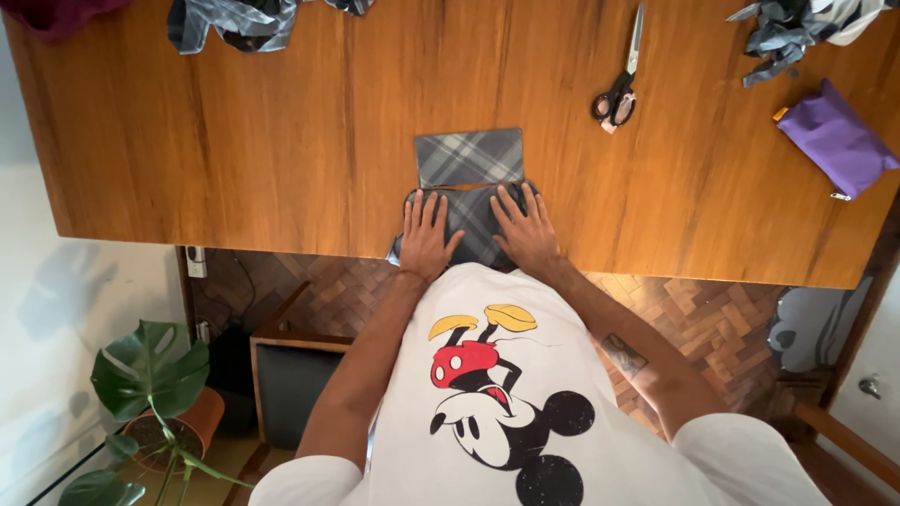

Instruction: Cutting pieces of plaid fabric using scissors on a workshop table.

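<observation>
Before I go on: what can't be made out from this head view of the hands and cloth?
- Plaid cloth: the part under the left hand and right hand is covered.
- Fabric pile: cut off by the top edge.
- Second pile: cut off at the top right.
- Scissors: too small to tell if fully shut.

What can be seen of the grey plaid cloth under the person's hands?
The grey plaid cloth is woven fabric with pale crossing lines, lying flat at the near edge of the wooden table. Its far part is a neat folded rectangle; the near part is rounder and darker. The left hand and right hand press on it, palms down, fingers spread.
</observation>
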